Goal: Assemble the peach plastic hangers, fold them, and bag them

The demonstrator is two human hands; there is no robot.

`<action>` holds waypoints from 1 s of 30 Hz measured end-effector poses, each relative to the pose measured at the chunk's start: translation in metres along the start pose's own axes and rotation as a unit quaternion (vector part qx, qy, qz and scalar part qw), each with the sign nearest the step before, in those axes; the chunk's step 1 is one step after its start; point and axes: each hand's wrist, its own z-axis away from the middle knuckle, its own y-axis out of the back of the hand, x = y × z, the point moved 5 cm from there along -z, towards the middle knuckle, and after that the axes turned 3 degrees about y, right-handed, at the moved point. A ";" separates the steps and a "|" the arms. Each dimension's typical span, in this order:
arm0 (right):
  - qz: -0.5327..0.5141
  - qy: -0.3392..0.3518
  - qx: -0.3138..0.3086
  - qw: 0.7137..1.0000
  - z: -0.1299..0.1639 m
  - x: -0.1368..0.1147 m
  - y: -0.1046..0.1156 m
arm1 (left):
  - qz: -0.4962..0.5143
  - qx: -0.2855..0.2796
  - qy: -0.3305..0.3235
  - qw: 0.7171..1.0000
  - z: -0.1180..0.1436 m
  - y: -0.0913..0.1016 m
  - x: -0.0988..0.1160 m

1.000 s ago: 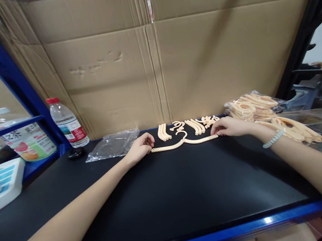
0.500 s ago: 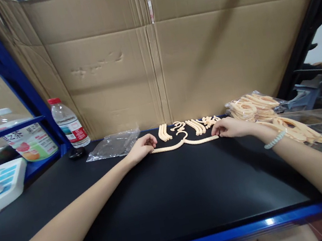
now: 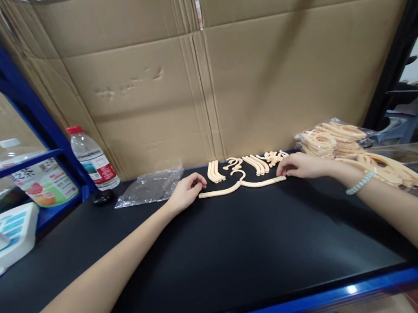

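A cream-coloured folding clothes hanger lies flat on the black tabletop, its two arms spread and its hook pointing away from me. Beside its left end is my left hand, fingers loosely curved and apart, with the end of that arm in plain sight. At the other end, my right hand has its bent fingertips at the tip of the right arm, not wrapped round it. Behind the hanger lie loose parts: a row of curved arms, hook pieces, a second row of arms and small pieces.
Bagged cream hanger parts and more loose ones on plastic lie to the right. A flat clear bag, a water bottle and a black round object stand left. Cardboard walls the back.
The left end of the hanger now shows free of my left fingers, which covered it before. My right hand has barely moved. The whole view has shifted slightly.
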 end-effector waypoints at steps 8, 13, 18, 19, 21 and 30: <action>0.014 -0.008 -0.011 1.000 -0.003 -0.004 0.001 | -0.104 0.033 -0.063 0.992 -0.015 -0.001 0.001; 0.028 -0.010 -0.012 0.999 -0.001 -0.006 0.001 | -0.127 0.009 -0.087 0.988 -0.015 -0.005 -0.004; 0.032 0.000 -0.001 1.000 0.000 -0.009 0.002 | -0.140 0.000 -0.100 0.985 -0.014 -0.007 -0.008; 0.029 0.001 0.005 1.000 0.000 -0.008 0.002 | -0.142 0.000 -0.102 0.985 -0.014 -0.007 -0.008; 0.027 -0.004 0.030 0.999 0.000 -0.007 0.003 | -0.145 -0.003 -0.106 0.984 -0.015 -0.008 -0.009; 0.066 -0.039 0.259 0.963 -0.012 -0.019 0.024 | -0.139 -0.007 -0.111 0.984 -0.015 -0.007 -0.011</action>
